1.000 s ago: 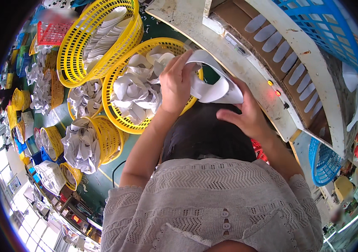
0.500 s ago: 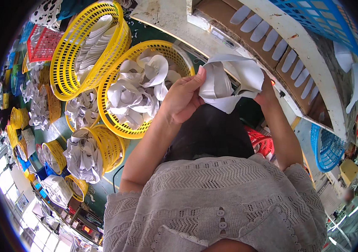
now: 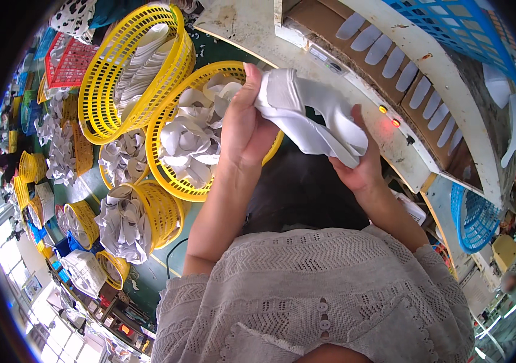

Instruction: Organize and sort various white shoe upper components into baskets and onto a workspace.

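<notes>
A white shoe upper (image 3: 294, 124) is stretched between my two hands, above my lap and in front of the machine bench. My left hand (image 3: 243, 124) grips its folded upper-left end, thumb pointing up along the edge. At the lower right end, my right hand (image 3: 357, 157) holds the other edge between thumb and fingers. The upper hangs slanted, with a dark gap showing between its curved sides. Close behind my left hand stands a round yellow basket (image 3: 151, 151) full of similar white pieces (image 3: 182, 136).
An oval yellow basket (image 3: 182, 72) with stacked white pieces stands at the far left. White insole-shaped pieces (image 3: 392, 60) line a cardboard-covered shelf behind the bench edge (image 3: 342, 78). Blue baskets sit at the upper right (image 3: 451, 30) and right (image 3: 472, 224). More filled baskets crowd the left floor.
My left hand has shifted left and up and turned upright. The upper has been turned from an open loop to a longer, slanted shape. My right hand has moved lower, now showing its fingers.
</notes>
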`<state>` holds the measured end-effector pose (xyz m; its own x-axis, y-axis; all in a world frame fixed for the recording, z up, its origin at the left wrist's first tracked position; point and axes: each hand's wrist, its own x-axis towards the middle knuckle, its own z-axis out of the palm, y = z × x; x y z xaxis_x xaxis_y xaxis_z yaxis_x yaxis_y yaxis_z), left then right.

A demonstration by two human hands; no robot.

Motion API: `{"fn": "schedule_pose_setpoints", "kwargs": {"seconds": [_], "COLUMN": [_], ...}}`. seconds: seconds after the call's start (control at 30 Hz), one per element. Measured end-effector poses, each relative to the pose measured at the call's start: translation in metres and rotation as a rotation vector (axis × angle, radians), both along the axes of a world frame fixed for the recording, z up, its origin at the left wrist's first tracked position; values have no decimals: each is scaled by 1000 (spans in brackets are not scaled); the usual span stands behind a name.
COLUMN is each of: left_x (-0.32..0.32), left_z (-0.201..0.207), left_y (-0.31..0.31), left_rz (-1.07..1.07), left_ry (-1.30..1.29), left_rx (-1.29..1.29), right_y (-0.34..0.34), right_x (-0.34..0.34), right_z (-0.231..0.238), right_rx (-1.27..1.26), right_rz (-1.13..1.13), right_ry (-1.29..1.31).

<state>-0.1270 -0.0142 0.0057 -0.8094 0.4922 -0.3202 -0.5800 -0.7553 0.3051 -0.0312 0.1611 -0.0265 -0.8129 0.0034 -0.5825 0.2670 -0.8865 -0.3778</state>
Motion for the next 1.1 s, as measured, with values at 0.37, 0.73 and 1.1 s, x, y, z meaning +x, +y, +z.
{"fn": "schedule_pose_setpoints", "kwargs": {"seconds": [0.37,0.73,1.1], "left_x": [11,23,31], "left_z": [18,4,-6], "left_y": [3,6,6], "left_rz": [-29,35,123], "left_ry": [-12,-14,121], "left_rx": [28,-147,-391], "right_y": [12,47,-16], "right_x": [7,-54,-32], "right_z": [-58,-47,29], "right_rx": [854,1099,1791], "right_rz": [49,115,186], "right_ry": [276,192,908]}}
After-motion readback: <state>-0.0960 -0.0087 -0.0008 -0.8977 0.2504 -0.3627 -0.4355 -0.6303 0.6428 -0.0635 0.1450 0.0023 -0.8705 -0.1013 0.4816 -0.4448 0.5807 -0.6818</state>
